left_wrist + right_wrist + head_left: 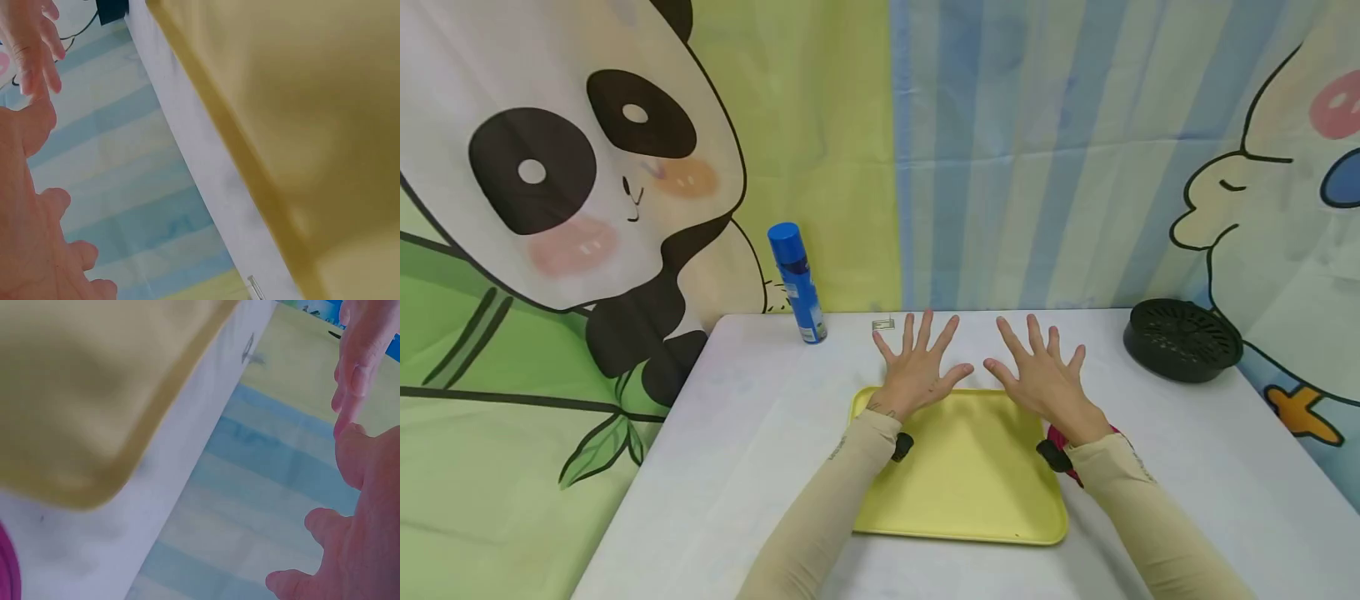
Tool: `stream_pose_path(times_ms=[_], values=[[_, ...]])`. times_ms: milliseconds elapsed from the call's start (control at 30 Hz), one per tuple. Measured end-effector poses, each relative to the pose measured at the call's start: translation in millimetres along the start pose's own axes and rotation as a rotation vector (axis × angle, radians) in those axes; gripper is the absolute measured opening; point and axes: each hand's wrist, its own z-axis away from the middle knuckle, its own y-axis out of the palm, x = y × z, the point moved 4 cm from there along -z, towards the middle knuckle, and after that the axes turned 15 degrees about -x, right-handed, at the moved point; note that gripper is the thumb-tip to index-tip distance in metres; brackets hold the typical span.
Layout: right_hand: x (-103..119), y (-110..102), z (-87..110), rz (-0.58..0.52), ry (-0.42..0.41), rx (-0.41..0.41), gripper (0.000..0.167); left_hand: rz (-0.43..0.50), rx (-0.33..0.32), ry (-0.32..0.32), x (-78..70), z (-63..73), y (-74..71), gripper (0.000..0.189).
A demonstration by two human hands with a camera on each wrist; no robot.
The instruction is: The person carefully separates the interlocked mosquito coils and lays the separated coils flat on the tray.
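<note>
Both hands are held out above a yellow tray (962, 483), fingers straight and spread, backs toward the head camera. The left hand (916, 375) overlaps the tray's far left corner in the head view and holds nothing. Over the far right corner is the right hand (1051, 385), likewise holding nothing. Their thumbs point toward each other with a gap between them. In the left wrist view the tray's rim (231, 137) runs below the palm. A magenta item (1060, 437) is partly hidden behind the right wrist; its curved edge (7, 569) shows in the right wrist view.
A blue spray can (799, 283) stands upright at the table's back left. At the back right sits a round black slotted container (1182, 340). A small metallic rectangle (883, 324) lies near the back edge of the white table (700, 483). Printed curtains (1000, 150) hang behind.
</note>
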Motion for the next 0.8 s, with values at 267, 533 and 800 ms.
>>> stream_pose_path(times_ms=[267,533,800], values=[[-28,-13,12.6,0.042,0.037,0.013,0.079,0.017,0.045,0.058,-27.1,-5.0,2.0,0.077],[-54,-29,31.0,0.074,0.069,-0.004,0.079,-0.031,0.084,0.142,-62.9,-8.6,6.2,0.078],[-88,-44,47.9,0.131,0.098,-0.012,0.082,-0.006,0.107,0.24,-101.1,-11.0,11.0,0.083]])
